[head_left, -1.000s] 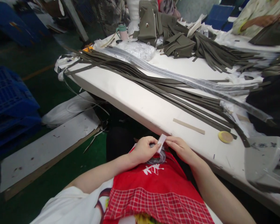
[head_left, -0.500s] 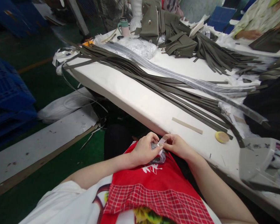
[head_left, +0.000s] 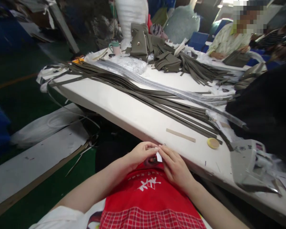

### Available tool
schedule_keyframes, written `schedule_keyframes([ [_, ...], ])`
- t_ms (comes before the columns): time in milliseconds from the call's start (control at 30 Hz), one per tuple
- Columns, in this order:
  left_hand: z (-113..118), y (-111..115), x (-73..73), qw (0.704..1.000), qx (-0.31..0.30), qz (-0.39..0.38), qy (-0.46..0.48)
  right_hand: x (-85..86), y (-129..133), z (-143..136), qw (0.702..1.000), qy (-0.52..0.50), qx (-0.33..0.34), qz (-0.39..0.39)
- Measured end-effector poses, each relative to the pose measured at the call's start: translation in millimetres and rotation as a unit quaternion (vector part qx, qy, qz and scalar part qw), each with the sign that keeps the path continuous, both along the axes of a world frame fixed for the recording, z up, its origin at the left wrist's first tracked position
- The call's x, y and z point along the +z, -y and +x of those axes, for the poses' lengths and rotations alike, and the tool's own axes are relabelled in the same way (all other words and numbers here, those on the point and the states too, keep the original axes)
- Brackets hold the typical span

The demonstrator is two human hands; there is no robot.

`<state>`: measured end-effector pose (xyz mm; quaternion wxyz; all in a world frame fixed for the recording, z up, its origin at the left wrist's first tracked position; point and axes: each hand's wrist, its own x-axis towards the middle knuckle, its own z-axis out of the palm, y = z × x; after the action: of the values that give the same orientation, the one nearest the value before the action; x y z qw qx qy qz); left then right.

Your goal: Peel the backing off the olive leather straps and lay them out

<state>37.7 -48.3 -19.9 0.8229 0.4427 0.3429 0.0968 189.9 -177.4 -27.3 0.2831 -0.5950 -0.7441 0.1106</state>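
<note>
**White strip (head_left: 159,157) was pinched between your left hand (head_left: 140,154) and your right hand (head_left: 175,163)**

Your hands were together in front of the red apron (head_left: 149,197), just short of the near edge of the table (head_left: 105,98). The left hand was curled, thumb and fingers closed at the upper end of the white strip. The right hand had its fingers stretched close together, their tips meeting the left's at the same spot. The strip's lower end hung free below them. Both hands were closed on it, though I could not tell how firmly each one gripped.

On the table beyond your right hand lay a tan strip (head_left: 180,135), with a yellow round piece (head_left: 213,143) to its right. Long dark straps (head_left: 143,95) ran behind these, and a grey container (head_left: 243,168) stood farther right.
</note>
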Motion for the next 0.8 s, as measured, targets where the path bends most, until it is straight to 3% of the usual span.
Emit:
schedule_keyframes([
  [133,12,5,-1.9,0.997,-0.039,0.072,-0.016,15.0,16,16,0.997,0.016,-0.067,0.043],
  [233,14,2,-13.0,0.995,-0.068,0.071,-0.034,26.7,51,68,0.965,0.048,-0.241,0.092],
  [300,15,-2,-19.0,0.994,-0.065,0.063,-0.059,31.4,90,115,0.897,0.072,-0.419,0.124],
  [367,16,-2,-20.4,0.995,-0.041,0.061,-0.073,32.0,134,160,0.799,0.061,-0.587,0.120],
  [433,18,2,-17.8,0.995,-0.023,0.063,-0.078,27.6,169,194,0.728,-0.009,-0.681,0.086],
  [500,20,6,-13.4,0.995,-0.024,0.063,-0.078,19.2,189,215,0.713,-0.071,-0.695,0.055],
  [567,23,11,-9.4,0.995,-0.028,0.054,-0.073,9.1,194,225,0.726,-0.115,-0.677,0.042],
  [700,26,16,-4.6,0.997,-0.029,0.030,-0.062,-5.4,189,226,0.725,-0.173,-0.664,0.066],
  [800,24,17,-2.6,0.998,-0.028,0.021,-0.059,-5.9,194,218,0.713,-0.183,-0.670,0.096],
])
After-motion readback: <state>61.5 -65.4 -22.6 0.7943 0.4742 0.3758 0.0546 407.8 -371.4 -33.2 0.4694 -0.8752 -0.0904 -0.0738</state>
